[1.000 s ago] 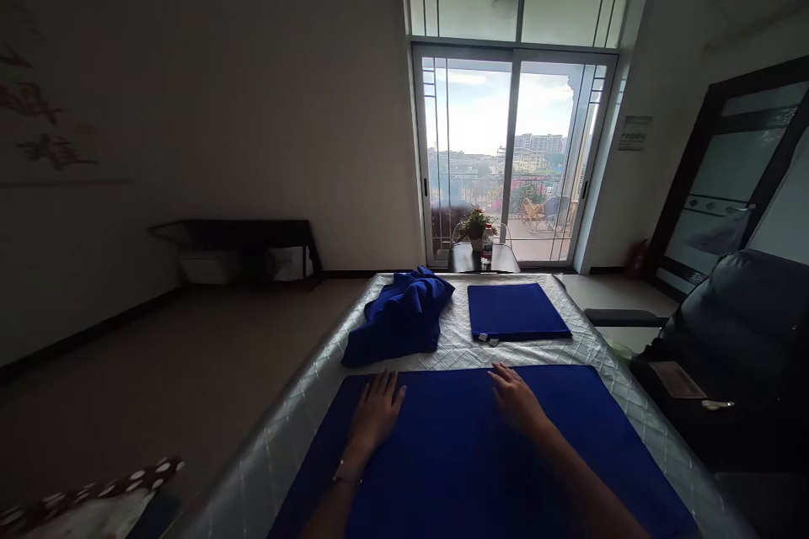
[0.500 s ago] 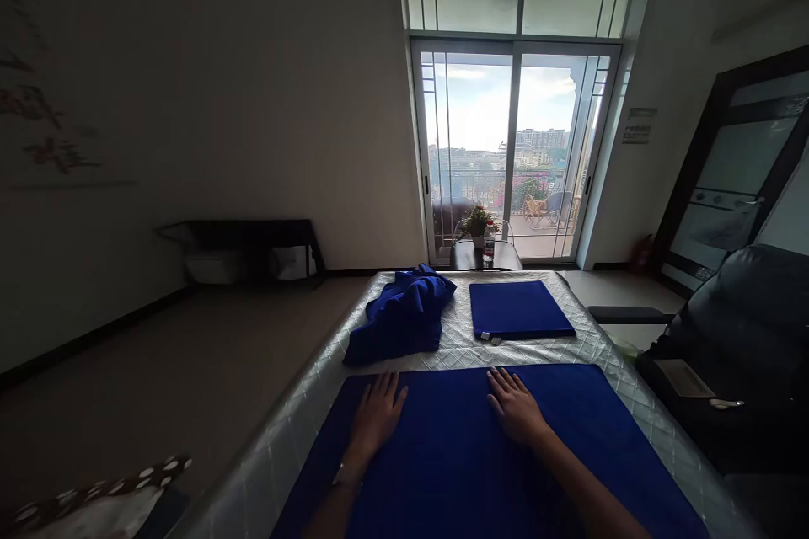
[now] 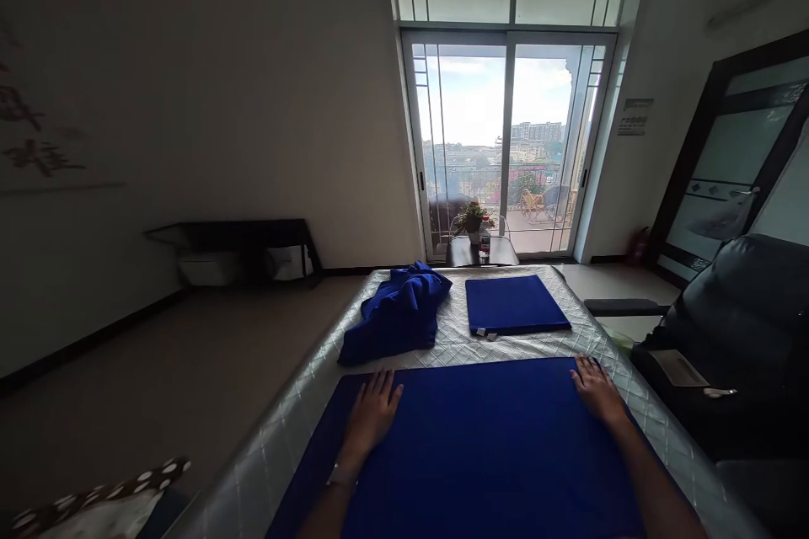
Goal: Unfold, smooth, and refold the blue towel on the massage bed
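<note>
A blue cloth (image 3: 486, 438) lies spread flat on a quilted, silvery mattress (image 3: 303, 392). My left hand (image 3: 372, 408) rests palm down near the cloth's far left corner, fingers stretched out. At the far right corner, my right hand (image 3: 597, 392) also lies flat, its fingertips by the cloth's edge. Neither hand grips anything. Beyond the cloth, a crumpled blue cloth (image 3: 404, 312) is heaped on the left. To its right sits a neatly folded blue cloth (image 3: 515, 303) with small white tags along its near edge.
A small dark table (image 3: 499, 251) with a potted plant (image 3: 471, 219) and a bottle (image 3: 484, 237) stands past the mattress, before glass sliding doors (image 3: 506, 152). A black armchair (image 3: 746, 312) is on the right. Along the left wall stands a low black frame (image 3: 253, 248).
My right hand has slid right along the cloth's far edge, from its middle to the right corner. My left hand stays in about the same place. The view has shifted slightly.
</note>
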A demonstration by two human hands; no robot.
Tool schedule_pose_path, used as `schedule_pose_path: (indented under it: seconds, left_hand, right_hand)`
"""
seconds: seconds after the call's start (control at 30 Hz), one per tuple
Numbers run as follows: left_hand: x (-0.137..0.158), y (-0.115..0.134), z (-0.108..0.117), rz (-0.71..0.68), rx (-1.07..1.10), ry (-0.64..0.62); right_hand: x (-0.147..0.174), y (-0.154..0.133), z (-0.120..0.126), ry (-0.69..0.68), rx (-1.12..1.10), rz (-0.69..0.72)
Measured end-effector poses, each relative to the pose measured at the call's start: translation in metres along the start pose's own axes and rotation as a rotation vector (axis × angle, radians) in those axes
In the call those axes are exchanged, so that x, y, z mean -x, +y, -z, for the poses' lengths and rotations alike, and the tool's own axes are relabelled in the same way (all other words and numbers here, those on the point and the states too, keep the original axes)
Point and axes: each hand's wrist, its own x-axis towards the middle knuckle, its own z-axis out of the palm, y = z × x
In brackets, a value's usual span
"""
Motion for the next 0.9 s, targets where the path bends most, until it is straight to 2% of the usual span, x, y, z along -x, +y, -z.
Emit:
schedule_pose_path:
  seconds: [0.23, 0.5, 0.63, 0.7, 0.77, 0.83, 0.9]
  left_hand:
    - [-0.001, -0.003, 0.006, -0.023, -0.002, -0.046]
    - [0.001, -0.057, 0.016, 0.124, -0.018, -0.032]
    - [0.007, -0.070, 0.021, 0.184, -0.044, -0.055]
    - [0.011, -0.069, 0.025, 0.203, -0.050, -0.045]
    - [0.013, -0.061, 0.032, 0.192, -0.053, 0.018]
    - [0.013, -0.042, 0.041, 0.141, -0.050, 0.119]
    - [0.011, -0.011, 0.048, 0.065, -0.020, 0.181]
  right_hand:
    - [-0.003, 0.007, -0.007, 0.016, -0.033, -0.014]
    - [0.001, 0.003, -0.002, 0.038, -0.038, -0.047]
    - [0.006, 0.000, 0.006, 0.045, -0.013, -0.065]
    - [0.009, -0.002, 0.013, 0.052, -0.006, -0.073]
    - [0.014, -0.010, 0.021, 0.070, 0.000, -0.082]
    - [0.021, -0.030, 0.029, 0.102, -0.018, -0.043]
    - [0.030, -0.063, 0.032, 0.119, -0.061, 0.066]
